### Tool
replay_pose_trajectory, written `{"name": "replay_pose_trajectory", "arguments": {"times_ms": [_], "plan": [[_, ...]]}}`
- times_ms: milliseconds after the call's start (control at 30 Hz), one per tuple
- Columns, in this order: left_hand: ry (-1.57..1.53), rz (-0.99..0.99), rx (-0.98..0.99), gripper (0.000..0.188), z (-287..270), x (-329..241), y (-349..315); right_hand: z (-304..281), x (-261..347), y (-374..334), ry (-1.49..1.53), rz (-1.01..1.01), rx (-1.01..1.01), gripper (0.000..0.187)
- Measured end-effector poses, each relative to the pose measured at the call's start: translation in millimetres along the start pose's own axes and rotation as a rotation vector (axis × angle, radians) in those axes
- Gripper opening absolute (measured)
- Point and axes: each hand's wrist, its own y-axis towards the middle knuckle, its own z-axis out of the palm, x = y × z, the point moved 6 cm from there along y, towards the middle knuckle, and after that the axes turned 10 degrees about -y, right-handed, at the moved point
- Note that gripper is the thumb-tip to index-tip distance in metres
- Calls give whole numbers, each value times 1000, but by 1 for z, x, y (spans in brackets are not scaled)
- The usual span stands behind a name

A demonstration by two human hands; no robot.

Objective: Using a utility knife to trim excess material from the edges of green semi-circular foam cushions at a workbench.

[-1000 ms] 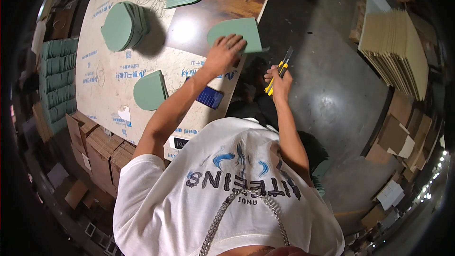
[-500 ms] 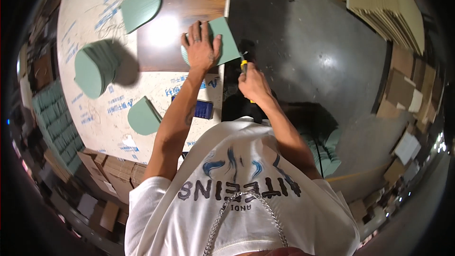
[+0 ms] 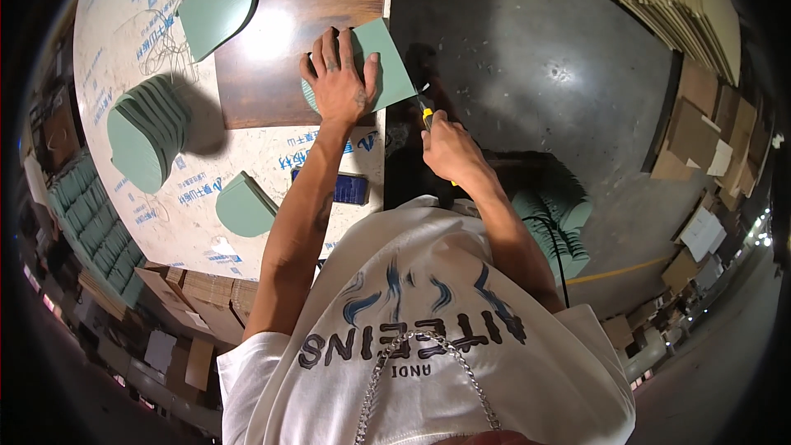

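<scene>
Under my left hand (image 3: 338, 82) lies a green panel (image 3: 387, 62) with one rounded end. The hand presses flat on it with fingers spread, and the panel's right corner juts past the table edge. My right hand (image 3: 455, 151) is wrapped round a yellow and black utility knife (image 3: 428, 115). The knife's tip is at that corner, with a small pale scrap (image 3: 424, 87) beside it. Between my left forearm and the table's edge rests a dark blue box-like object (image 3: 351, 189), partly hidden by the arm.
On the table stand a stack of green panels (image 3: 136, 144), a few panels (image 3: 245, 204) nearer me and another panel (image 3: 218, 10) at the far left, beside tangled string (image 3: 169, 33). Green stacks (image 3: 552, 218) sit on the floor (image 3: 593, 132) at right. Boards (image 3: 671, 0) lean far right.
My right hand and the knife have shifted slightly toward me and right. A pale scrap shows beside the blade. The whole view has shifted a little; my left hand stays on the panel.
</scene>
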Motion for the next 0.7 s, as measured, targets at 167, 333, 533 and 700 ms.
{"name": "replay_pose_trajectory", "arguments": {"times_ms": [167,333,533,700], "plan": [[1,-3,-1,62,-3,2,-6,14,0,7,-10,-10,-15,32],[-9,12,-10,62,7,3,-3,90,-47,66,-78,21,126,31],[21,10,-104,57,-15,-15,17,87,-79,88,824,57,-108,31],[-16,-45,-94,56,-15,-8,6,53,-24,78,1455,-225,-130,42]]}}
